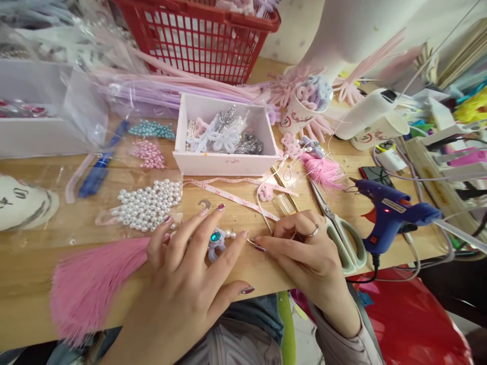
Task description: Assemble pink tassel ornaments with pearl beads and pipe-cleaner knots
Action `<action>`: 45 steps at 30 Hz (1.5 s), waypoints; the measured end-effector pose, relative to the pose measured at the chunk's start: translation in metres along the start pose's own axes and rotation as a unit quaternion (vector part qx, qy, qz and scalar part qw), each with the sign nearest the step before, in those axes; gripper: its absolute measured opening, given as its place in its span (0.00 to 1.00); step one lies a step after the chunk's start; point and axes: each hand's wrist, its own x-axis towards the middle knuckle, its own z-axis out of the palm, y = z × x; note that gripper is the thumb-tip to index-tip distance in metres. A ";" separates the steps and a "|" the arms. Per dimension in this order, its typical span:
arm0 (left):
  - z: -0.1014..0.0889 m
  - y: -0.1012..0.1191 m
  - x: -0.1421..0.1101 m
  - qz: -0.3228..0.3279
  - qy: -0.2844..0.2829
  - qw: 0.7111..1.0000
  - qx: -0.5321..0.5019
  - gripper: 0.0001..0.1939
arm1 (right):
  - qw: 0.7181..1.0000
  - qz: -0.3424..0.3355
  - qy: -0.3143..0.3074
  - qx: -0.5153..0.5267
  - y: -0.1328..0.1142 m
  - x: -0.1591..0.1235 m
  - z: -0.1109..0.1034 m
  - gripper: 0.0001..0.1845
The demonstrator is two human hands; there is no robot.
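The right grip (310, 258) pinches a thin white string (251, 242) near the middle of the frame. Just left of it, the blue gem piece (215, 237) sits on the desk (262, 274) between the left grip's (190, 289) spread fingers, maybe touching them.

1. The head camera is looking out from the person's head, facing forward and down onto the table (23, 304).
2. It is viewing the left hand (186, 284) and right hand (310, 253) from close above, at lower middle of the frame.
3. Its lower edge is taking in the lap (262, 314).
4. Its upper edge is reaching the basket (182, 11) and wall (285, 30), farther off.
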 end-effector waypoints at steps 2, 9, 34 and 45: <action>-0.001 0.001 0.000 -0.003 -0.007 1.000 -0.003 0.24 | 1.000 0.001 0.003 -0.005 0.000 0.000 0.000 0.12; 0.001 -0.003 -0.002 0.029 -0.019 0.999 0.024 0.24 | 0.999 0.009 -0.005 -0.043 -0.001 0.000 0.003 0.08; -0.002 -0.006 -0.002 0.015 0.061 0.998 -0.020 0.22 | 0.998 0.004 0.013 -0.063 -0.008 -0.006 -0.006 0.11; 0.000 -0.005 -0.002 0.029 0.080 0.996 -0.033 0.21 | 0.993 0.007 0.031 -0.115 -0.014 -0.009 0.010 0.09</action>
